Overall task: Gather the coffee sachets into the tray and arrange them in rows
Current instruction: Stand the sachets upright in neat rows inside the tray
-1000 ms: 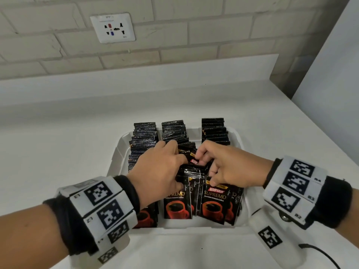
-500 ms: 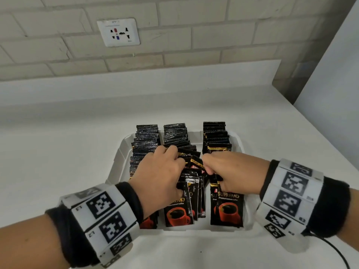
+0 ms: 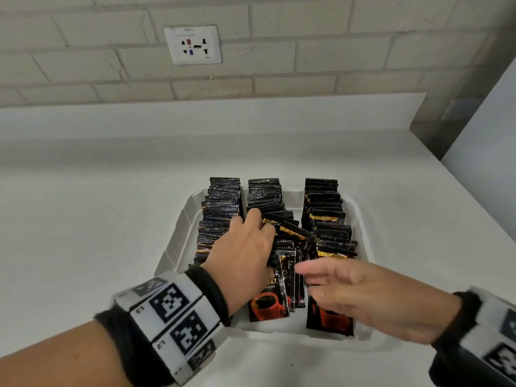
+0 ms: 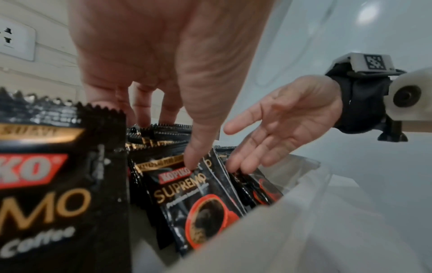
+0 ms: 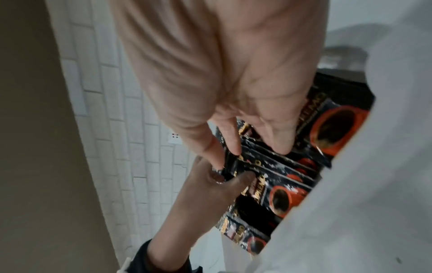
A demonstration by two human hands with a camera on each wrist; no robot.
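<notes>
A white tray (image 3: 178, 227) holds black coffee sachets standing in three rows: left (image 3: 220, 208), middle (image 3: 264, 191) and right (image 3: 326, 219). My left hand (image 3: 251, 238) sits on the middle row. Its fingers reach over the sachets' top edges while the thumb (image 4: 194, 158) presses the front sachet (image 4: 194, 203), so it grips a bundle. Some sachets beside its knuckles lie skewed. My right hand (image 3: 335, 286) hovers open over the front of the right row. The left wrist view shows its straight fingers (image 4: 245, 157) brushing the sachets there. It holds nothing.
The tray stands on a white counter (image 3: 83, 233) against a brick wall with a socket plate (image 3: 192, 44). A white panel (image 3: 488, 163) rises at the right. The tray's front wall (image 4: 280, 230) is close under both wrists.
My right hand has let go of the sachets, opened, and drawn back toward the tray's front right. My left hand has stayed on the middle row.
</notes>
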